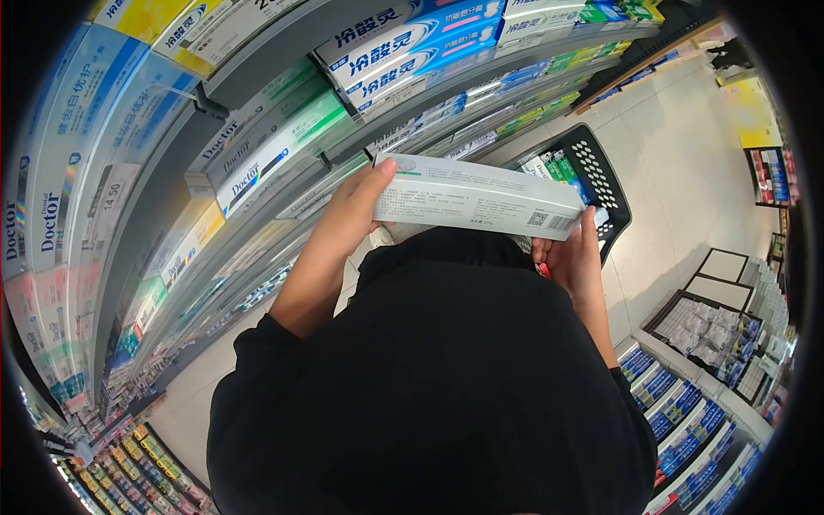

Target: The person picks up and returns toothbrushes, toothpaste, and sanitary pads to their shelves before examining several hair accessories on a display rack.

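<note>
A long white toothpaste box [476,199] is held up in front of me, its back side with small print, a QR code and a barcode facing me. My left hand [356,202] grips its left end, thumb on top near the corner. At the other end my right hand [571,257] holds the lower right corner between thumb and fingers. A small red thing [543,269] shows by the right fingers; I cannot make out what it is. Beyond the box stands a dark shopping basket [621,202] with several toothpaste boxes [562,167] inside.
Shelves of toothpaste boxes [386,56] run along the left and front, with a price tag [112,197] on one edge. Another stocked shelf [687,421] is at lower right. A pale tiled floor [669,146] lies beyond the basket.
</note>
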The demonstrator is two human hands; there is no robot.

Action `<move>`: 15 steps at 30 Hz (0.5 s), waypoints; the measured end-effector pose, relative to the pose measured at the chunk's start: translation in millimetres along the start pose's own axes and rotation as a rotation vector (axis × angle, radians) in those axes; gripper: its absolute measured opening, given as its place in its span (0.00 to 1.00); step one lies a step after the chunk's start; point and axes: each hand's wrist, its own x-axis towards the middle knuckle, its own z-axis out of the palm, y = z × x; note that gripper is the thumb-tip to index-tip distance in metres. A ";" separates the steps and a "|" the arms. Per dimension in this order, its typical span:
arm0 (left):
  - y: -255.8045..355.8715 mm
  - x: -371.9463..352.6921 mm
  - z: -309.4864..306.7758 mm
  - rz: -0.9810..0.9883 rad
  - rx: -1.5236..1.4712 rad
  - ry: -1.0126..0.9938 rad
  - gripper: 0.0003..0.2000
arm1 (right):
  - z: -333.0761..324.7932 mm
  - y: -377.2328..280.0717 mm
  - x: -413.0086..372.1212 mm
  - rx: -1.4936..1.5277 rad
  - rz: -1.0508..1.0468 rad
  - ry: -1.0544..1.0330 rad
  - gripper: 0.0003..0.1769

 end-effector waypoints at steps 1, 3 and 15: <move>-1.5 0.2 0.2 0.004 -0.009 0.018 0.28 | -0.4 0.2 0.1 -0.002 0.000 -0.007 0.40; -4.0 0.6 2.1 0.013 -0.028 0.054 0.28 | -1.2 0.3 0.3 -0.006 0.003 -0.020 0.40; -1.4 0.7 -15.5 0.045 -0.072 -0.136 0.23 | -14.0 -3.6 -1.4 0.036 0.013 -0.058 0.31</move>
